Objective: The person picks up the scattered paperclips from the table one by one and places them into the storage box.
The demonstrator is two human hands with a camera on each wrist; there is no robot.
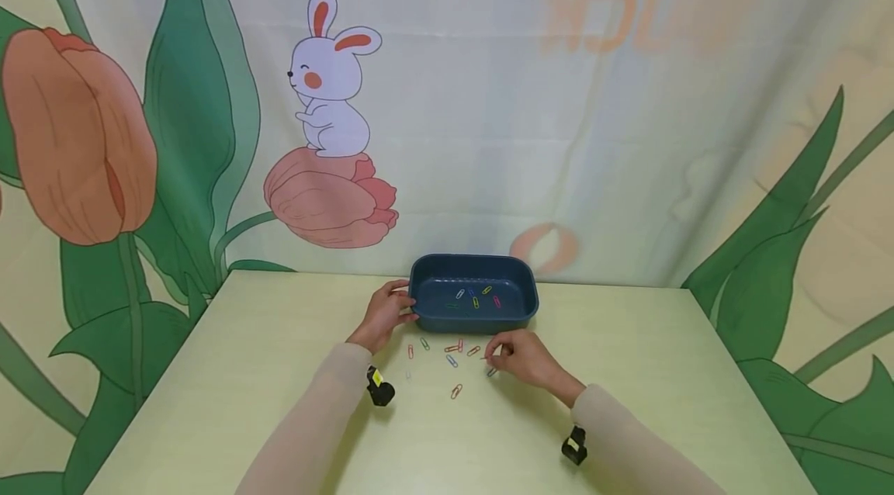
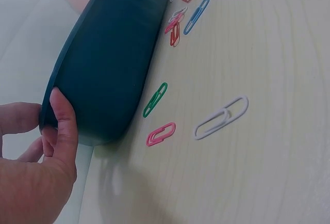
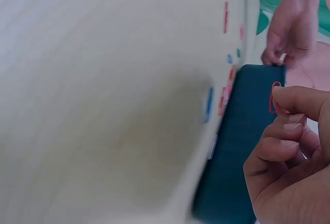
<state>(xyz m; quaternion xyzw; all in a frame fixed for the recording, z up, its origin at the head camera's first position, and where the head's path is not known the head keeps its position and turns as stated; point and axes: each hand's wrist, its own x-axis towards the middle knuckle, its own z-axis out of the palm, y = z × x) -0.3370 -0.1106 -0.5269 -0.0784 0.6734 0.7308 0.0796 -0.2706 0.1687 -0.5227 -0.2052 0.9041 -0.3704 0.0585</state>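
A dark blue plastic bin (image 1: 475,324) stands at the back of the table. My left hand (image 1: 382,315) grips its left end, with the thumb on the outer wall and fingers past the rim in the left wrist view. Between thumb and forefinger, my right hand (image 1: 524,358) pinches a red paper clip (image 3: 271,102), held above the table near the bin's front right. Several clips lie inside the bin, including a white paper clip (image 1: 459,294) and a pink paper clip (image 1: 497,301). In front of it are a green paper clip (image 2: 155,100) and a blue paper clip (image 2: 196,16).
More loose clips dot the pale wooden table (image 1: 628,371), among them a red paper clip (image 1: 456,391) nearest me and a white paper clip (image 2: 221,117). Behind the bin hangs a printed curtain (image 1: 454,91) with a rabbit and tulips.
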